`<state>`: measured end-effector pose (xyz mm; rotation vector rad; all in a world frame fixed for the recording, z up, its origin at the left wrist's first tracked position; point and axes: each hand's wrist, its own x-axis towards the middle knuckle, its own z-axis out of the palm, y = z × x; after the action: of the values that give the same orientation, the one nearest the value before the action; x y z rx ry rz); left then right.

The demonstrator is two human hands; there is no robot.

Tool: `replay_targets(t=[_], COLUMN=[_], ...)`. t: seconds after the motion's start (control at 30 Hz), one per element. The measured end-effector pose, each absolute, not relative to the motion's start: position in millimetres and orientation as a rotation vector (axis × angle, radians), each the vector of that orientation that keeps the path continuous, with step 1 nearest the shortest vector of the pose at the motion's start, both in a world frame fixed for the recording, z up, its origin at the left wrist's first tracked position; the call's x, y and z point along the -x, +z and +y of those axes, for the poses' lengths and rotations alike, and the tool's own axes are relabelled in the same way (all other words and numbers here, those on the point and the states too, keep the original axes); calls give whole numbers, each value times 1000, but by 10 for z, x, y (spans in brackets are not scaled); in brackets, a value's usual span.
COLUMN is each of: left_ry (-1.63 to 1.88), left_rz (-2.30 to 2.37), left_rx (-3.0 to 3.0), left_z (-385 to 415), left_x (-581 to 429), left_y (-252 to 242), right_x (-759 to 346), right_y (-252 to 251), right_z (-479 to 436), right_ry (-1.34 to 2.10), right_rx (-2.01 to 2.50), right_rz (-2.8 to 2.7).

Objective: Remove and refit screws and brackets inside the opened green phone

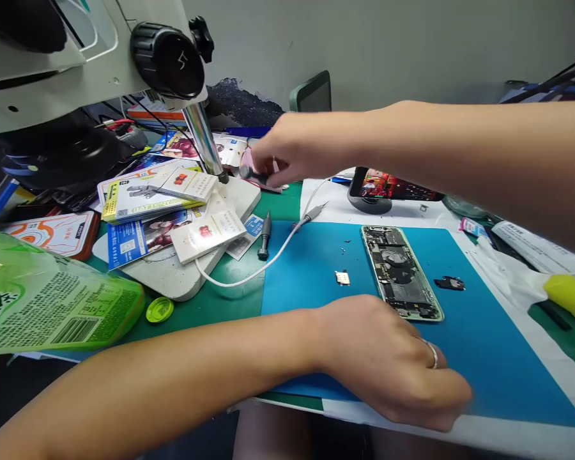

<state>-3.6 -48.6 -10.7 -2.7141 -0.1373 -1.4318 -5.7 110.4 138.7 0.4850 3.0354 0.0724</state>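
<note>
My right hand (287,150) reaches across to the back left, its fingers closed around a short dark screwdriver (253,174) whose round grey end points left. My left hand (393,364), with a ring on one finger, rests as a fist at the blue mat's (306,275) front edge; anything inside it is hidden. Just behind it lies an opened phone (400,271), its inner parts exposed. A small metal part (342,278) sits left of the phone, and a black part (449,283) lies on its right. Another screwdriver (265,236) lies by the mat's left edge.
A microscope (167,61) looms at upper left over its white base (186,284), which carries boxes and cards. A green bottle (52,294) lies at left near a green cap (160,310). A white cable (249,278) crosses the mat's edge. A lit phone screen (388,184) stands behind.
</note>
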Motion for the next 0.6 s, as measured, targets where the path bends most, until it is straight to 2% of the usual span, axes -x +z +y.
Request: replay_targets(t=[0.13,0.23,0.37,0.47,0.6], left_ry=[-1502,-1520,-1488,-1352,-1213], left_rz=[-150,-214,-411,-657,-906], left_rx=[2665,2646,2658,2723,2758], left_z=[-500,-498,-486,-465,-412], left_x=[30,25,28,65,141], left_y=[-120,-90,-49,-16,26], right_x=[-569,-1169,-1822,-2119,-2365], right_y=[1560,1450,971,594,267], right_z=[880,571,249,224,230], right_ry=[-155,-356,-133,-126,-93], right_rx=[-756,-930,-1348,-1119,-1091], right_rz=[3411,3661,3850,4074,4138])
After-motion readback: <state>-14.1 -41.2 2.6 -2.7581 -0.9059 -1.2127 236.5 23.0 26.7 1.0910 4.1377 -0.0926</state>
